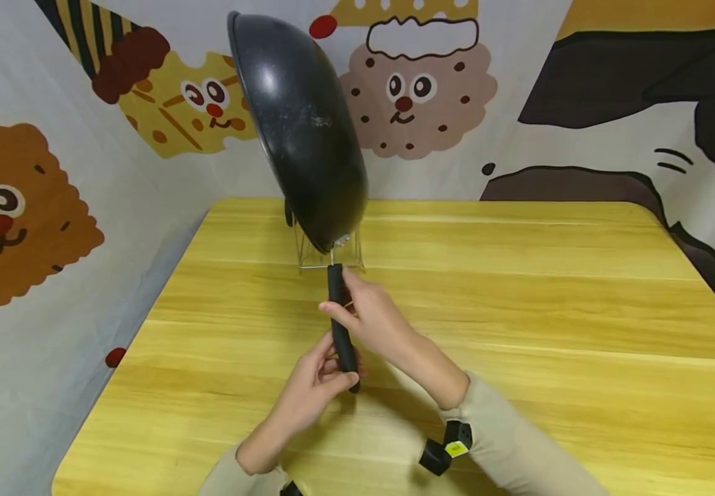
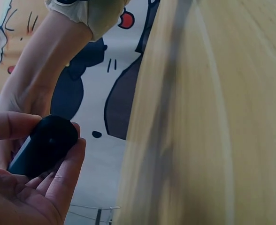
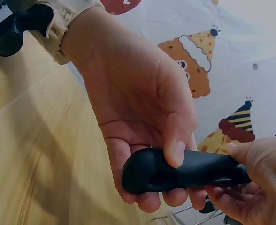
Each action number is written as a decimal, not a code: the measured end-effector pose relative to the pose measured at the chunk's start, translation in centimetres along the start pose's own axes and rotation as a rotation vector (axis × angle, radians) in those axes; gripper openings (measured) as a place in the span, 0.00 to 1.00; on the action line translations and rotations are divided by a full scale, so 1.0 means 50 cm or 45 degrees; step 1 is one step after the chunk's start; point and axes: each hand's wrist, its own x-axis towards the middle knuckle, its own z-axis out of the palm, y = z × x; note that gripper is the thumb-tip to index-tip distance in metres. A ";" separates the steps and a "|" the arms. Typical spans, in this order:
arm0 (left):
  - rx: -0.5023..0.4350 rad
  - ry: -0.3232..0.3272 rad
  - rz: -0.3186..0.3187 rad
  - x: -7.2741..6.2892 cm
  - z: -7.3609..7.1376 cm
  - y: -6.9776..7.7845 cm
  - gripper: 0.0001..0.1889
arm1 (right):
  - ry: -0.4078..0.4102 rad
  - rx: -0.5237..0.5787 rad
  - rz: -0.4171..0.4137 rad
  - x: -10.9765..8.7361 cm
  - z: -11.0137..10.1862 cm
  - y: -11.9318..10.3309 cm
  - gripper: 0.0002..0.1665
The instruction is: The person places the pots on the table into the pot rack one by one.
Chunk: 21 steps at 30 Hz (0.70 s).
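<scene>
A black wok (image 1: 308,117) is raised and tilted on its side above the table, its dark rounded underside showing. Its long black handle (image 1: 340,337) points down toward the person. My left hand (image 1: 308,393) grips the lower end of the handle, thumb on one side and fingers on the other. Higher up, close to the pan, my right hand (image 1: 376,317) holds the same handle. The rounded handle end shows in the left wrist view, between the left thumb and fingers. In the right wrist view, the left thumb lies across the handle and the right hand (image 3: 264,178) pinches it farther along.
A wire rack (image 1: 314,266) stands on the wooden table (image 1: 519,296), partly hidden behind the wok. A small black piece (image 1: 288,212) shows beside it. A cartoon-printed cloth (image 1: 165,172) hangs behind the table and along its left side.
</scene>
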 end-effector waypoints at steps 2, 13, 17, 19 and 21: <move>0.017 0.004 -0.003 0.002 -0.006 -0.004 0.24 | 0.003 -0.007 0.003 0.005 0.005 0.004 0.13; 0.087 -0.012 -0.026 0.016 -0.032 -0.029 0.29 | 0.031 -0.025 -0.013 0.025 0.033 0.025 0.13; 0.091 -0.020 -0.076 0.018 -0.033 -0.039 0.28 | 0.016 -0.043 0.014 0.026 0.046 0.035 0.14; 0.088 -0.017 -0.097 0.017 -0.034 -0.043 0.27 | 0.012 -0.054 0.022 0.027 0.054 0.041 0.15; 0.081 -0.011 -0.108 0.017 -0.036 -0.046 0.26 | 0.019 -0.064 0.027 0.029 0.062 0.046 0.15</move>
